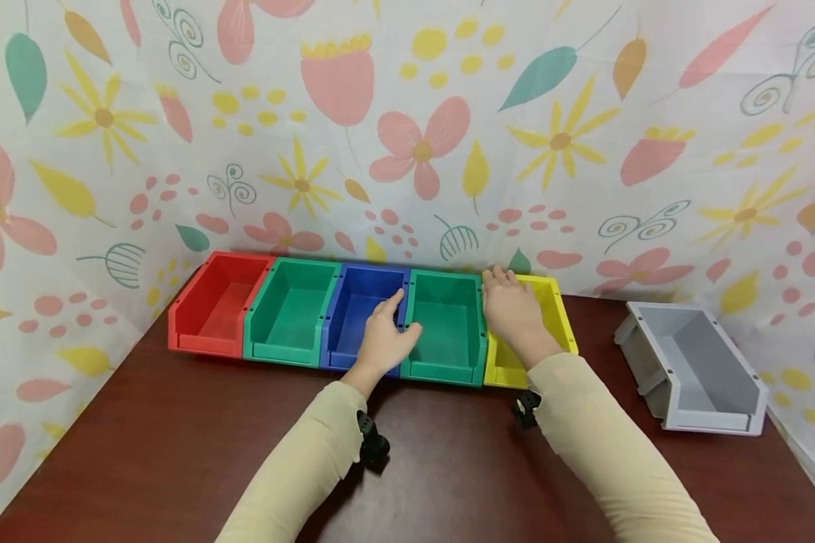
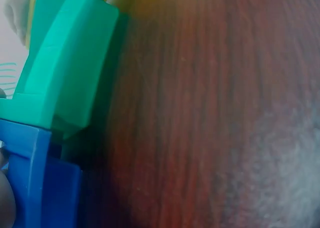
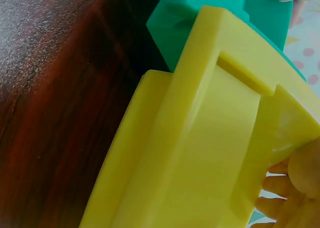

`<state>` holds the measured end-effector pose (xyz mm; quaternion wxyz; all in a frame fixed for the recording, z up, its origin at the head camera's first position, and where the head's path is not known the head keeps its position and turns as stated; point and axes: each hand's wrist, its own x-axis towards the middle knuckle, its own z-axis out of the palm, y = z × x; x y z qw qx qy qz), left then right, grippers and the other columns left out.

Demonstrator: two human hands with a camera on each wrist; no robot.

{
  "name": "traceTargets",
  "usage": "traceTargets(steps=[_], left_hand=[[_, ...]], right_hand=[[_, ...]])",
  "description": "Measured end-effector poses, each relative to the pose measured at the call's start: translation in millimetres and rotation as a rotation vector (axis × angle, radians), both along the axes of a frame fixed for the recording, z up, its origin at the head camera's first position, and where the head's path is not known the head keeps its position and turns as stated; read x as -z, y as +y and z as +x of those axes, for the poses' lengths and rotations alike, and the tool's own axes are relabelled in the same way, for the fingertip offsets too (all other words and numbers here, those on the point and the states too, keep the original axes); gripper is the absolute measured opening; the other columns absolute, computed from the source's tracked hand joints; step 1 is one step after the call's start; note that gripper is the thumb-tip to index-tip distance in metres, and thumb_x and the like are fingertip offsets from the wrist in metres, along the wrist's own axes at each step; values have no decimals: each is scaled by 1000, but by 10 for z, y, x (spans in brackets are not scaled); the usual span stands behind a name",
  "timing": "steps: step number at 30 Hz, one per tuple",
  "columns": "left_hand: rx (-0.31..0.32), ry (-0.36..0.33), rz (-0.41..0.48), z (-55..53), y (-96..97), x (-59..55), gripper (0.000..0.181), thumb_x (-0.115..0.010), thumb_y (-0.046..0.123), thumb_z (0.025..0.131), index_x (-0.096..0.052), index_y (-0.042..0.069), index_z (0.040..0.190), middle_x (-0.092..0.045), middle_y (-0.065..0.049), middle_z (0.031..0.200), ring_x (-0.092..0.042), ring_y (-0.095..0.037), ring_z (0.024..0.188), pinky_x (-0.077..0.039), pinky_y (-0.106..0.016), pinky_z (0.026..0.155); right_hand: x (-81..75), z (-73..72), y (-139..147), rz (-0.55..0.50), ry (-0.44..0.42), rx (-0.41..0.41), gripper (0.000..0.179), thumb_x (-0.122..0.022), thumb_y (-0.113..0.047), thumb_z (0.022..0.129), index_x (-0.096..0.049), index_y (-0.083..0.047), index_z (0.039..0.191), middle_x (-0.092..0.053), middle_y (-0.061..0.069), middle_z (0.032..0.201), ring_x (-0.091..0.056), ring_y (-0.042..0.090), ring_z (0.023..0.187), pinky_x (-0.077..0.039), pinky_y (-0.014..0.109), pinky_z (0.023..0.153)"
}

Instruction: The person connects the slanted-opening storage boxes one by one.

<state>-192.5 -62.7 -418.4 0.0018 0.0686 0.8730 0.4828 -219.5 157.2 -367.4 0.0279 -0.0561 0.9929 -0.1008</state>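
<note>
My left hand [image 1: 389,339] reaches over the seam between the blue bin [image 1: 339,309] and the green bin [image 1: 443,332] right of it. Its forefinger points forward along the blue bin's right wall, and the thumb spreads toward the green bin. My right hand [image 1: 512,309] lies over the yellow bin [image 1: 558,313], fingertips at its back left corner beside that green bin. From the right wrist, the fingers [image 3: 277,205] look extended near the yellow bin's inner wall.
A second green bin [image 1: 292,313] and a red bin [image 1: 220,305] continue the row leftward. Apart at the right stands a grey bin [image 1: 709,369]. All rest on a dark wood table [image 1: 176,437], with a flower-patterned cloth [image 1: 407,151] behind.
</note>
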Motion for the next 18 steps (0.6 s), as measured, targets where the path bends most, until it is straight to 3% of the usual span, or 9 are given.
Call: traceTargets(steps=[9,18], left_hand=[[0,-10,79,91,-24,-33,66,-58,21,85,-36,17,147,-38,-14,148,-34,-12,43,-37,-27,49],[13,14,66,-21,-20,-30,65,-56,21,86,-35,18,147,-36,-13,149,-36,-13,46,-36,-27,50]], right_hand=[[60,117,-50,3,-11,10,50,-24,-25,104,-24,-3,150,-21,18,156,-15,38,144,-14,58,114],[71,28,-19,-16,4,-4,50,-25,-25,105,-23,-3,150,-20,18,156,-14,39,144,-16,58,113]])
